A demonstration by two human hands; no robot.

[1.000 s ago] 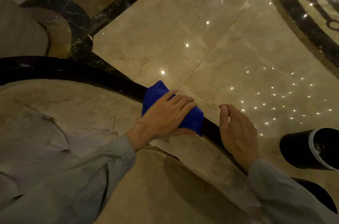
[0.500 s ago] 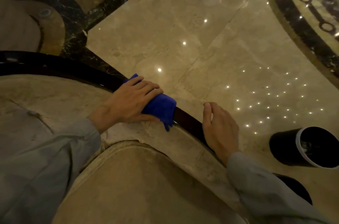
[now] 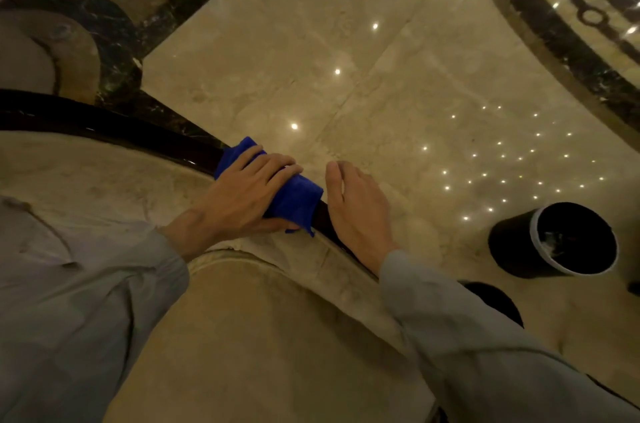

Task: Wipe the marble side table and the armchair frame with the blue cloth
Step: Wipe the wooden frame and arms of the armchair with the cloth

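Both hands closer: left hand (image 3: 242,194) slid blue cloth (image 3: 294,195) rightward (frame (image 3: 104,128)).

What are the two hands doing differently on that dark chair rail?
The left hand is closed around the blue cloth, pressing it onto the dark wooden frame; the right hand holds nothing. The left hand's fingers curl over the cloth, while the right hand is open and rests edge-on beside it. Both sit on the same rail, in grey sleeves.
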